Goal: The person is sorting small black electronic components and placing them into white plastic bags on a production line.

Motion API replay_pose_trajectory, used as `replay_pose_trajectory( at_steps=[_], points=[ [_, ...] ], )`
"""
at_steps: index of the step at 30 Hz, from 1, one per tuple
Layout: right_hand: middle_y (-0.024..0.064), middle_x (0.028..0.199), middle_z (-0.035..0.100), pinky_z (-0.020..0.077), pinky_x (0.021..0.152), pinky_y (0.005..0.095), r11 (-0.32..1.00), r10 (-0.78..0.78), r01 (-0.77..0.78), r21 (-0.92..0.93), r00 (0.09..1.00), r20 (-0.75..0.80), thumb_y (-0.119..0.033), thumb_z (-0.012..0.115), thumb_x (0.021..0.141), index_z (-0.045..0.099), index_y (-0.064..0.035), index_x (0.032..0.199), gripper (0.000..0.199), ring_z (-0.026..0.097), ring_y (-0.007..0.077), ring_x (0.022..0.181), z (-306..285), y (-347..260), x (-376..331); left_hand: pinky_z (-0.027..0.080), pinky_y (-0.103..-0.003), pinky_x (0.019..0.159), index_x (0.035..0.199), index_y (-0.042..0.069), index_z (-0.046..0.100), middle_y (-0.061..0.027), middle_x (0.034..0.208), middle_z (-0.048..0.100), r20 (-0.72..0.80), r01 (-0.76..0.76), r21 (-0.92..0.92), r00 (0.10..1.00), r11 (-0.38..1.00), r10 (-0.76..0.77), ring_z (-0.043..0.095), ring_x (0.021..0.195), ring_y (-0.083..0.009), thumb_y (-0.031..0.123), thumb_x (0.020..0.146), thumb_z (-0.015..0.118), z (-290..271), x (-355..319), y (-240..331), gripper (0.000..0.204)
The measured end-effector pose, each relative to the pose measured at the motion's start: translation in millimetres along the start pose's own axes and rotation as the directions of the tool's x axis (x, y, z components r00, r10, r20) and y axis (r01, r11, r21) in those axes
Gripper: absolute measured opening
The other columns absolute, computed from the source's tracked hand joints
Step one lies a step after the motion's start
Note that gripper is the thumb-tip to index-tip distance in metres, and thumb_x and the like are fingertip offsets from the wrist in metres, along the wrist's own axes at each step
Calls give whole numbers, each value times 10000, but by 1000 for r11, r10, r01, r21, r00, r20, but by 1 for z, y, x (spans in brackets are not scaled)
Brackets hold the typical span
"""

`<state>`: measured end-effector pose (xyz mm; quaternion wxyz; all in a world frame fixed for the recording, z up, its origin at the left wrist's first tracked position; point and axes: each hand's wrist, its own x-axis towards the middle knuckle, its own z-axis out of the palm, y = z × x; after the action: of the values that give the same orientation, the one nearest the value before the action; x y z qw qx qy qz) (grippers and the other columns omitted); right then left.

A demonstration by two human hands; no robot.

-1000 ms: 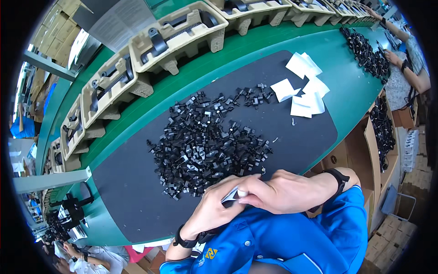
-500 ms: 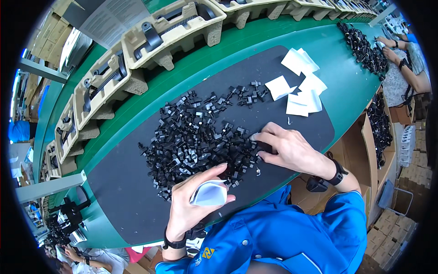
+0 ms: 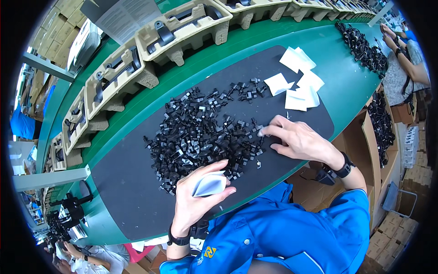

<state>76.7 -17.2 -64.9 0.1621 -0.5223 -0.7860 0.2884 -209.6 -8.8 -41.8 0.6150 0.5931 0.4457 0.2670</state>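
A heap of small black plastic parts, knob-like with short stems, covers the middle of a dark mat. At the heap's near edge, my left hand is closed round a small white paper bag, its mouth spread and facing up. My right hand reaches over the heap's right edge. Its index fingertip touches or nearly touches a black part there, and the thumb stands apart from it. No part shows between them. Several white paper bags lie flat on the mat beyond my right hand.
Moulded pulp trays with black parts line a green conveyor beyond the mat. Bundled black cables lie at the far right, near a co-worker's arms. An open cardboard box stands by my right elbow. A metal post rises at left.
My right hand has drawn slightly right, and its index finger and thumb have spread. The left hand still holds the paper bag. The trays on the conveyor have shifted slightly right in view.
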Motion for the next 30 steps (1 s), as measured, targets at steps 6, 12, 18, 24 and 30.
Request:
replay_pose_trajectory(
  at_steps=[6,12,18,24,30],
  points=[
    [98,867,571,489,565,373,975,-217,222,10,960,-180,-94,633,819,601,-18,967,169,604,296,661,14,15,14,508,-268,783,1166,72,620,-73,930,686,62,-108,96,993,989,103,664,841,-151,53,653,787,4,3,0,539],
    [95,783,646,501,445,261,837,-361,466,288,865,-349,-88,698,760,675,-16,953,208,630,152,555,-22,-77,13,529,-287,758,1297,89,506,-83,919,686,129,-271,191,960,943,250,677,829,-198,-24,616,747,0,14,0,731],
    [50,688,539,430,362,277,881,-461,460,-112,887,16,-92,613,728,609,20,1055,346,579,164,482,-34,-98,22,511,-280,766,1328,62,457,-63,846,695,71,-287,231,958,929,279,673,795,-162,-5,644,761,0,21,2,751],
    [90,575,561,461,394,327,874,-348,410,-260,902,255,-103,584,706,580,42,913,252,609,219,478,-31,-103,41,494,-252,779,1389,0,331,-43,816,700,89,-326,271,945,906,313,671,765,-144,18,618,801,-3,29,11,903],
    [80,574,537,444,395,366,903,-373,409,-128,897,238,-100,576,765,532,-24,953,207,587,259,471,-42,-91,50,513,-296,776,1454,15,57,-128,911,673,-32,-214,172,974,962,223,654,833,-176,-8,601,822,6,25,22,1146]
  ],
)
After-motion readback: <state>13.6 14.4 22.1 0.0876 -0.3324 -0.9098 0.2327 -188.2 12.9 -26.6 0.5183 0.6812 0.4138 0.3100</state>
